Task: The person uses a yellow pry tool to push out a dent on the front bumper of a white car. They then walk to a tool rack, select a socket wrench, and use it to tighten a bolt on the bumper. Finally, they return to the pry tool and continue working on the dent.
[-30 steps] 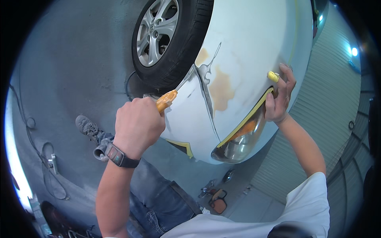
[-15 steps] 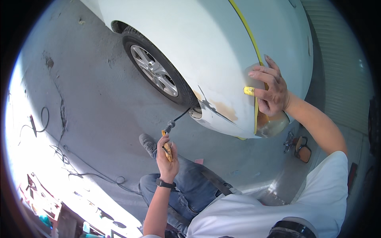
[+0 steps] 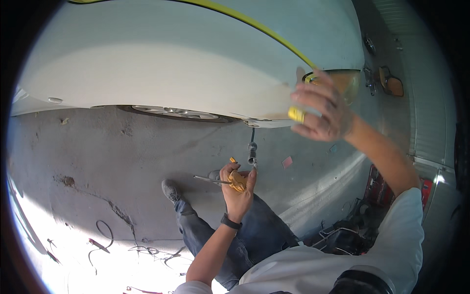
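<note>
My left hand point(image 3: 240, 196) is wrapped round a yellow-handled tool point(image 3: 238, 181) below the car's lower edge. A thin metal rod point(image 3: 208, 179) sticks out leftward from that hand. Just beyond my thumb is a ribbed grey cylinder point(image 3: 252, 152) on a dark rod that runs up to the car's edge; whether it joins the yellow tool is unclear. Blurred by motion, my right hand point(image 3: 323, 110) is raised in front of the car's corner lamp point(image 3: 345, 81), fingers apart. Yellow wrapping point(image 3: 296, 114) covers one fingertip. I cannot tell whether that hand touches the white car point(image 3: 196, 63).
Yellow tape point(image 3: 245, 19) runs along the car body. A wheel point(image 3: 171, 113) shows below its edge. Cables point(image 3: 152, 251) lie on the grey floor at lower left. At right are a red tool case point(image 3: 377, 186) and an orange-and-black part point(image 3: 391, 83).
My view has turned, so the car now lies across the top. My left hand and the yellow tool appear further right and at another angle. My right hand has moved slightly and is blurred.
</note>
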Tool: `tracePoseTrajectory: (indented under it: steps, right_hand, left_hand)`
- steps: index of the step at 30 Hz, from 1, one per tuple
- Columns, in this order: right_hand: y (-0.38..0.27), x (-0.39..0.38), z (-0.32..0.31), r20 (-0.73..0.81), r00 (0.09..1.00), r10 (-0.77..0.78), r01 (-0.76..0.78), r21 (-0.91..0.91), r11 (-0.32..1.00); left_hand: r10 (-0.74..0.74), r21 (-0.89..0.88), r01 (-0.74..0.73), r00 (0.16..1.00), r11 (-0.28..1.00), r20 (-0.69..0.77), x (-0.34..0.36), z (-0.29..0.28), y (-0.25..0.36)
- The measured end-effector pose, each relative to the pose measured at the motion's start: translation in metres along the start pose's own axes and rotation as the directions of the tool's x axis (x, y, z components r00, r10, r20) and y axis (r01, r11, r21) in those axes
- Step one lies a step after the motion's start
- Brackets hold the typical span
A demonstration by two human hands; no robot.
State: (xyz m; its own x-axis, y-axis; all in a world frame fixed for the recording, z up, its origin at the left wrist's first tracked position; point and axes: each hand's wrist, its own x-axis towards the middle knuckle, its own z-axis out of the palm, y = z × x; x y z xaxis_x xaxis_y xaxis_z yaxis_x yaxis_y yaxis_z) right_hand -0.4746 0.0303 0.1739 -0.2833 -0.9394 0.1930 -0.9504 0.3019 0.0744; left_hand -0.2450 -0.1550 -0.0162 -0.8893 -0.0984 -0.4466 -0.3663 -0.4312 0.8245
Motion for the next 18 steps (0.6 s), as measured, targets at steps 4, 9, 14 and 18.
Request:
tracePoseTrajectory:
  steps: [4,9,14,18]
  right_hand:
    - [-0.181,-0.043,0.085,0.389,0.827,0.406,-0.556,0.46,0.692]
    - [-0.274,-0.08,0.194,0.624,0.416,0.661,-0.812,0.583,-0.039]
    - [-0.312,-0.152,0.218,0.538,0.28,0.795,-0.733,0.655,-0.185]
    - [-0.329,-0.221,0.247,0.693,-0.105,0.714,-0.746,0.42,-0.517]
  left_hand:
    - [-0.045,-0.166,0.063,0.993,0.984,0.11,0.003,-0.017,0.012]
    - [0.113,0.353,-0.287,0.891,0.891,0.44,0.009,-0.047,0.004]
    - [-0.259,0.406,-0.146,0.57,0.902,0.78,0.083,-0.075,-0.015]
    - [0.082,0.267,-0.324,0.761,0.908,0.644,0.143,-0.051,-0.028]
